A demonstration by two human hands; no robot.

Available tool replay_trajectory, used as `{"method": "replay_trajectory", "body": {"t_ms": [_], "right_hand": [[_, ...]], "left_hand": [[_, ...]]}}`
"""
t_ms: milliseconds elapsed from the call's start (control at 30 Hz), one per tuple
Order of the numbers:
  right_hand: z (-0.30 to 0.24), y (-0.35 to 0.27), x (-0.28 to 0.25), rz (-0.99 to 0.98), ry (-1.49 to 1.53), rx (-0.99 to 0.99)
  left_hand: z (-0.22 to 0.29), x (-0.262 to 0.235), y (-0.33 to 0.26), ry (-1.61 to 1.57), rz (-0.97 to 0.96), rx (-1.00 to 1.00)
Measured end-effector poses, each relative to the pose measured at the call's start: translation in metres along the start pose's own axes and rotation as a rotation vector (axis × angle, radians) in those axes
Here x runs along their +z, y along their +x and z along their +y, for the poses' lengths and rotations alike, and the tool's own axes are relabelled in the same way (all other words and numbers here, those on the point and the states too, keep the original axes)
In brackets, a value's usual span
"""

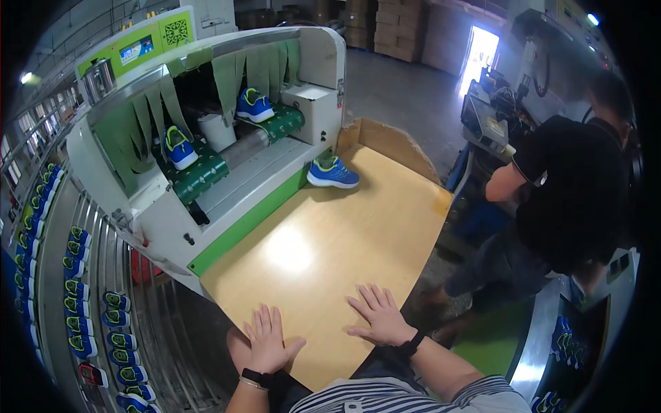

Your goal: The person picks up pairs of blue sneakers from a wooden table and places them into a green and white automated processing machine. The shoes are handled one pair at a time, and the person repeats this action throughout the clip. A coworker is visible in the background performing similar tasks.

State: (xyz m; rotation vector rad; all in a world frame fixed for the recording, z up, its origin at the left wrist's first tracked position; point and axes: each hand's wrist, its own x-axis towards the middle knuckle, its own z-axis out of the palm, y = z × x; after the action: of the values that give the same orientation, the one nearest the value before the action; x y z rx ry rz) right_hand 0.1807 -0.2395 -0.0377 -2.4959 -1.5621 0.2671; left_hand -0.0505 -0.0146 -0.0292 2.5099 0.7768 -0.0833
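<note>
Both hands, left hand (267, 342) and right hand (379, 316), lie flat at the lower centre on the tabletop (323, 241), fingers apart, holding nothing; 1 blue shoe (332, 173) sits upper centre.

Both hands flat, palms down, fingers spread, on the near edge of the wooden table (323, 241): left hand (267, 342), right hand (378, 316), apart, holding nothing. At the table's far end a blue shoe (332, 173) lies just outside the green-and-white machine (227, 206). Two more blue shoes (180, 147) on belts inside it. Right of the table, a person in black (575, 193).
</note>
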Motion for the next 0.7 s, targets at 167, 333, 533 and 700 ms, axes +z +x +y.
{"method": "replay_trajectory", "body": {"t_ms": [167,333,533,700], "right_hand": [[0.0,0.0,0.004,0.019,0.012,-0.001],[-0.001,0.0,0.002,0.039,0.039,-0.004],[0.012,0.086,-0.069,-0.426,0.189,0.071],[0.043,0.257,-0.069,0.457,0.463,-0.013]], "left_hand": [[0.003,0.0,-0.021,0.03,-0.053,0.036],[0.001,0.018,-0.026,-0.002,0.055,0.044],[0.002,0.025,-0.024,0.032,0.047,0.032],[-0.01,0.039,-0.021,0.059,-0.007,-0.001]]}}
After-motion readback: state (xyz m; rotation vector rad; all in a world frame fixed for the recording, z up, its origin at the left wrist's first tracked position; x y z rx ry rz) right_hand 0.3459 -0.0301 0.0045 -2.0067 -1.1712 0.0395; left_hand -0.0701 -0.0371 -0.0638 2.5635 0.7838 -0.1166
